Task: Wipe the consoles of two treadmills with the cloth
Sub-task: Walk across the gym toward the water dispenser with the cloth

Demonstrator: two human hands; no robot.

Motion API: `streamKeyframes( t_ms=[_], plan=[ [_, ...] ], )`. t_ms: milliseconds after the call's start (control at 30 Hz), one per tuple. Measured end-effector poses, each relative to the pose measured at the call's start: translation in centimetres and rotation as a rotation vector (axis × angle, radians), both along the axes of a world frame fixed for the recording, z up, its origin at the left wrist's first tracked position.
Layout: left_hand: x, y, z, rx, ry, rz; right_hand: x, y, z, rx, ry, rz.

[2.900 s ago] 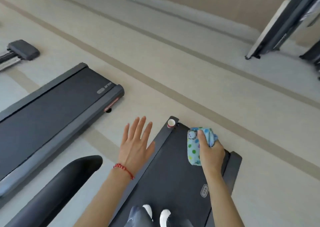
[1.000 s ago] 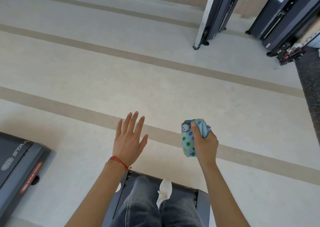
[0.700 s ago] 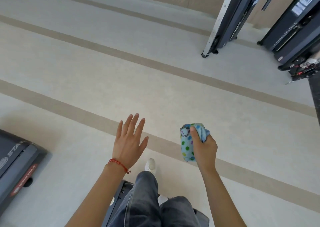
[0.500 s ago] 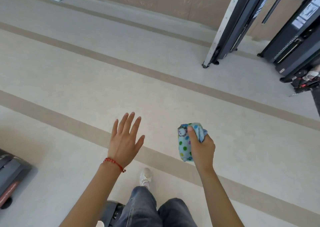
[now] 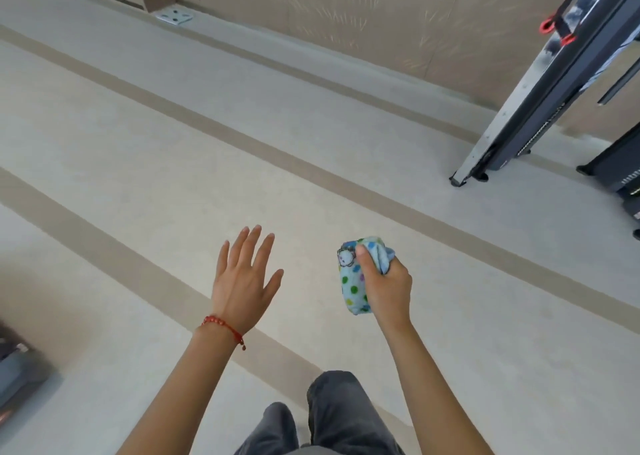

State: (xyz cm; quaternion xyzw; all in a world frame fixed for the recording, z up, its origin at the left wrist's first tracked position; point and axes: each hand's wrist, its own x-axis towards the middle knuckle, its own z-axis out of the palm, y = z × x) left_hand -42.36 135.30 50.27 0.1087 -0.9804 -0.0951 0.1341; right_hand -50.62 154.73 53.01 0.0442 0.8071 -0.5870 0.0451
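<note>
Right hand (image 5: 388, 288) grip closed around the cloth (image 5: 355, 281), a bunched light-blue rag with coloured dots, thumb pressed on its top. Cloth is in the air over the floor (image 5: 173, 149), well short of the folded treadmill (image 5: 540, 83) standing upright near the wall, up and right of the cloth. Left hand (image 5: 242, 281) is left of the cloth, grip spread, palm down, holding nothing (red bracelet (image 5: 223, 328) on the wrist). Grey trouser legs (image 5: 332, 416) below the cloth.
</note>
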Motion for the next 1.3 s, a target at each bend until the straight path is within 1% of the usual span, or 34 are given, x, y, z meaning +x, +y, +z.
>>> streamKeyframes(
  t_ms=[267,500,600,800,933,1100,1167,1300],
  plan=[
    [-4.4,-6.7,-1.6,0.001,-0.021,0.192,-9.1,-8.8,-1.3,-0.012,-0.040,0.173],
    [-8.7,-12.4,-1.9,0.018,-0.036,0.415,-16.4,-17.8,-1.5,0.017,-0.048,0.428],
    [-9.4,-14.5,-1.9,0.028,-0.025,0.517,-18.3,-22.0,-1.6,0.027,-0.059,0.529],
    [-9.1,-20.2,-2.2,0.034,-0.031,0.696,-19.5,-31.3,-2.6,0.043,-0.093,0.730],
    [-8.3,-25.7,-3.0,0.023,-0.050,0.792,-19.3,-38.6,-3.4,0.033,-0.127,0.829],
    [-8.0,-35.3,-4.1,0.039,-0.060,0.880,-19.7,-49.6,-4.3,0.023,-0.146,0.894],
    [-8.2,-39.7,-4.0,0.030,-0.075,0.890,-20.0,-54.3,-4.3,0.023,-0.150,0.899],
    [-8.4,-48.2,-3.6,0.011,-0.046,0.882,-20.7,-62.7,-4.3,0.014,-0.154,0.896]
  ],
)
